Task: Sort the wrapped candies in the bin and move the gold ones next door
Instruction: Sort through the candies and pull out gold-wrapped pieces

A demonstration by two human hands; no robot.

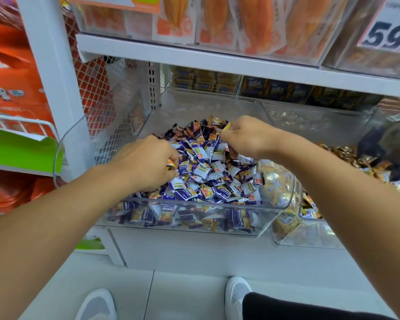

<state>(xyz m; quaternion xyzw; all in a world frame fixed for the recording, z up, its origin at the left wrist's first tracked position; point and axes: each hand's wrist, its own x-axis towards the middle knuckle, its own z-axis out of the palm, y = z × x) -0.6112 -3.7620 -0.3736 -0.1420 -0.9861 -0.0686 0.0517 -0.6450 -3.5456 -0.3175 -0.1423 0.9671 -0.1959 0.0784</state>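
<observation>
Both hands (148, 158) amid bin candies (208, 172)

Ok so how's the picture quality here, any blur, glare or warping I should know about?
Head view: wide-angle warping bows the shelf edge and stretches both forearms toward the corners; the price sign and packets above are soft, and the far right edge is smeared; the clear bin front shows pale reflections, yet the candies read sharply; left hand and right hand are evenly lit, without hard shadows.
</observation>
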